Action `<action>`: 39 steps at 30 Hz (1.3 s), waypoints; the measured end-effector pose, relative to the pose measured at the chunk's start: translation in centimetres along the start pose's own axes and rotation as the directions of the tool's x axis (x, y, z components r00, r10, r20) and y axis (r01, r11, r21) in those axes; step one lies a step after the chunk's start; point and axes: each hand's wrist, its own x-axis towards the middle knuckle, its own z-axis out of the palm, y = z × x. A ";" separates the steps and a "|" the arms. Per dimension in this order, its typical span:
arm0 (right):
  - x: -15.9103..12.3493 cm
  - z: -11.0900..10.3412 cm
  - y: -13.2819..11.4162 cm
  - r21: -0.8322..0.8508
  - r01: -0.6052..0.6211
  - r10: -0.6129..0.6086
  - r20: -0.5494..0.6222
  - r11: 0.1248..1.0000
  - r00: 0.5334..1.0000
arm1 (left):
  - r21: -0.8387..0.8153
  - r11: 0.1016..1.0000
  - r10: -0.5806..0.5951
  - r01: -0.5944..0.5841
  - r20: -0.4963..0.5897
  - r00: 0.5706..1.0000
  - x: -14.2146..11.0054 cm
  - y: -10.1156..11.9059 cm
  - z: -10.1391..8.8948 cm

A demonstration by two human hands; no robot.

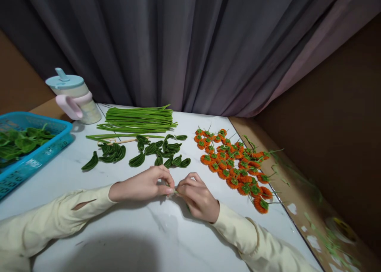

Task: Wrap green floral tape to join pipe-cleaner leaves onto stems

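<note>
My left hand (145, 184) and my right hand (199, 194) meet above the near middle of the white table, both closed in a pinch. Between their fingertips shows a thin, pale green piece (175, 191), too small and covered to name. Just beyond my fingers lie several dark green leaves made of fuzzy pipe cleaner (151, 149), in loose groups. Right of my right hand spreads a cluster of orange fuzzy persimmon-like pieces (222, 164) with green tops and thin stem wires.
Bright green pipe-cleaner stems (138, 119) lie stacked at the back. On the left stand a blue plastic basket (38, 155) of green leaves and a lidded cup (89, 111) with a pink handle. Scraps and a tape roll (342, 230) lie beyond the table's right edge, below a dark curtain (166, 45).
</note>
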 end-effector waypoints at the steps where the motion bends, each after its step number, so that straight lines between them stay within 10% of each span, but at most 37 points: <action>1: 0.0 0.0 0.0 -0.001 0.006 -0.006 0.001 1.000 1.000 | 0.038 0.999 0.013 -0.013 -0.004 1.000 -0.1 0.1 0.0; 8: 0.4 0.2 -0.3 0.113 -0.114 0.114 0.005 0.987 0.993 | 0.406 0.880 0.300 -0.247 -0.071 0.951 -0.5 0.6 0.4; 16: 0.3 0.4 -0.2 0.186 -0.193 0.190 0.034 0.963 0.981 | 0.446 0.821 0.447 -0.356 -0.116 0.887 -0.4 0.4 0.6; 32: 0.1 0.4 -0.2 0.113 -0.141 0.133 0.075 0.984 0.988 | 0.411 0.847 0.419 -0.338 -0.124 0.900 -0.5 0.4 1.2; 39: 0.0 0.5 0.0 0.046 -0.218 0.218 0.016 0.975 0.976 | 0.171 0.976 0.147 -0.133 -0.074 0.986 0.2 0.2 0.7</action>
